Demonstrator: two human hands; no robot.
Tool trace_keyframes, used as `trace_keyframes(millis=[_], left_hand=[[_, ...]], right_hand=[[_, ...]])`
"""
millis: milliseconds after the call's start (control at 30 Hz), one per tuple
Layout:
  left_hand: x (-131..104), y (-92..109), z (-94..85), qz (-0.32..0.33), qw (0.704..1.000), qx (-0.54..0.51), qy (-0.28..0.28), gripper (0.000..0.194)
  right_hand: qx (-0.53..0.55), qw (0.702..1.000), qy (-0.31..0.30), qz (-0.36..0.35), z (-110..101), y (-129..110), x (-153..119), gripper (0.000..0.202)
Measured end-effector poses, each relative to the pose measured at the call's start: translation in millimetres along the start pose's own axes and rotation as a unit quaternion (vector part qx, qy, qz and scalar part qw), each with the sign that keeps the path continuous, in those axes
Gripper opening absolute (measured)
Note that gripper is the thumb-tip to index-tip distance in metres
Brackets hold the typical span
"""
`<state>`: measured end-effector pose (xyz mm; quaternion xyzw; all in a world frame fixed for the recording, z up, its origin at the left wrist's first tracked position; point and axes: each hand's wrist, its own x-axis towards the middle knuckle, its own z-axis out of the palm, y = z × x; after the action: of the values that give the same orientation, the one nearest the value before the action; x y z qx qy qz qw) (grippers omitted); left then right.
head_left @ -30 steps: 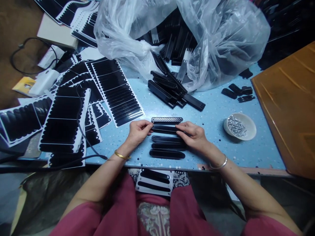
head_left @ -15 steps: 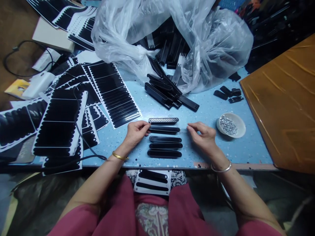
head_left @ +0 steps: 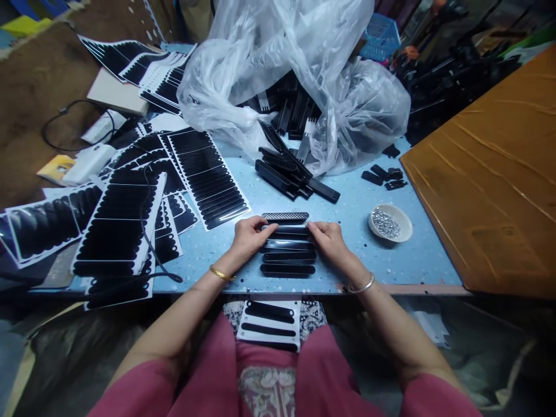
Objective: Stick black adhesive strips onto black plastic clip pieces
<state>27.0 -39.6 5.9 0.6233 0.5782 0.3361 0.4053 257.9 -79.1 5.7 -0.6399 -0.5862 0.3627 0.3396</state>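
Several slim black bars with rounded ends lie in a stack of rows on the blue table (head_left: 339, 260). My left hand (head_left: 252, 237) pinches the left end of the second black bar (head_left: 292, 230) from the top, thumb laid over it. At that bar's right end is my right hand (head_left: 328, 238), thumb and forefinger pressed together; whatever is between these fingertips is hidden. Just beyond sits a bar with a mesh-patterned face (head_left: 285, 217). Nearer me lie the other smooth black bars (head_left: 288, 270). To the right stands a white bowl (head_left: 403, 230) of small shiny metal pieces (head_left: 386, 223).
Sheets of black strip stickers (head_left: 208, 179) cover the left side, with a dark cable (head_left: 150, 243) across them. A clear plastic bag (head_left: 243, 69) of black parts is at the back, and loose bars (head_left: 278, 174) spill forward. A brown taped box (head_left: 486, 191) borders the right.
My right hand has moved left from beside the row to the second bar's right end. My left thumb lies further over its left end. The camera view has shifted slightly.
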Motion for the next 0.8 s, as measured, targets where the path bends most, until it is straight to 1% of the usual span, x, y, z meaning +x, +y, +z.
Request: trace_keyframes(millis=[67,100,167,267,467,633,800], left_hand=[[-0.2,3.3,-0.3,0.014,1.0,0.024,0.001,0.026],[-0.3,4.3,-0.6,0.019,0.999,0.031,0.0,0.025],[-0.7,5.0,-1.4,0.025,0.999,0.042,-0.006,0.023],[-1.1,4.4,-2.5,0.034,0.997,0.063,-0.02,0.021],[-0.6,4.6,-3.6,0.056,0.991,0.118,-0.035,0.022],[-0.6,1.4,-4.2,0.069,0.991,0.109,-0.038,0.02],[-0.1,-2.0,-3.6,0.076,0.992,0.094,-0.032,0.017]], right_hand=[[0.064,0.997,-0.015,0.038,-3.1,3.3,-1.5,0.041],[0.086,0.995,-0.02,0.045,-4.5,5.7,-2.3,0.039],[0.107,0.993,-0.022,0.034,-6.0,11.1,-3.6,0.041],[0.107,0.994,-0.007,0.003,-5.4,19.6,-4.3,0.039],[0.042,0.997,0.019,-0.058,-0.3,31.2,-2.9,0.032],[-0.035,0.992,0.044,-0.117,1.1,33.8,-5.5,0.025],[-0.072,0.984,0.054,-0.156,1.2,34.4,-10.3,0.024]])
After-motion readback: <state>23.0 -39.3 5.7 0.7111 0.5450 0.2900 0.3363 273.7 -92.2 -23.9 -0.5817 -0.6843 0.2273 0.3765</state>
